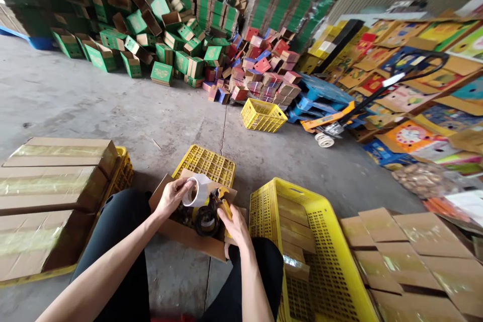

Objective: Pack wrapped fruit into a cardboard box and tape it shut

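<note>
My left hand (174,198) is closed on the edge of a white tape roll (197,195), which it holds on its side with the core facing me. A loose pale strip spreads from the roll's top. My right hand (235,224) is wrapped round the yellow handle of what looks like a tape dispenser (225,205), its metal parts pointing up toward the roll. Below both hands is an open cardboard box (199,240) between my knees, with a black ring-shaped thing (207,221) and small dark items in it that I cannot make out.
An upturned yellow crate (206,162) lies behind the box. To my right stands a yellow crate (330,241) with brown cartons inside; more taped cartons (407,246) lie beyond. Taped cartons (53,186) fill a crate at left. Farther back are a pallet jack (332,121) and heaped green boxes (162,73).
</note>
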`<action>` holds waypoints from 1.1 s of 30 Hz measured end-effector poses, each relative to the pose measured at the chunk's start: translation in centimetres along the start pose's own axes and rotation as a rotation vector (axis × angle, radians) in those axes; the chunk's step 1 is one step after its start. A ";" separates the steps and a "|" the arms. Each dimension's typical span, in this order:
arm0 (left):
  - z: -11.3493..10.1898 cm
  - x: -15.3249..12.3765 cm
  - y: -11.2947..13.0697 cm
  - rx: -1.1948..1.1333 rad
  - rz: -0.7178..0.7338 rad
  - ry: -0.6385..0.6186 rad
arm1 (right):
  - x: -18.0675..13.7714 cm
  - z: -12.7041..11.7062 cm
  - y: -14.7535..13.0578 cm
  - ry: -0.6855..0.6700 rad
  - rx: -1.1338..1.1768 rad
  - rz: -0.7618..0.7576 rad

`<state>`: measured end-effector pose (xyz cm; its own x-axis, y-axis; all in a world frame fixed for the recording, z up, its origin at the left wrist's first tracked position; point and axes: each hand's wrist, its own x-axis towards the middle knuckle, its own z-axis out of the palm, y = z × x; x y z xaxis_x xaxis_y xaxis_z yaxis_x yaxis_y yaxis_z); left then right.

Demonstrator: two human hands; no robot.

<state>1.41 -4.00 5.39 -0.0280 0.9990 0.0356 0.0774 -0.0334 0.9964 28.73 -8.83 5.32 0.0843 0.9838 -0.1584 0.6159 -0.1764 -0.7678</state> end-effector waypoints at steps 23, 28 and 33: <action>2.3 -1.5 -2.3 0.002 -0.129 -0.274 | 6.2 -18.2 -2.3 0.391 0.180 0.161; 4.0 -1.9 -4.2 0.174 0.031 -0.349 | 5.5 -15.0 2.6 0.211 0.001 0.425; 3.9 -0.7 -7.0 0.250 -0.014 -0.272 | 10.5 -16.2 2.4 0.202 -0.035 0.322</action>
<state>4.79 -4.32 -1.91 0.2325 0.9721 -0.0327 0.3212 -0.0450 0.9460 43.73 1.61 11.86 0.4285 0.8656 -0.2592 0.5590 -0.4793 -0.6766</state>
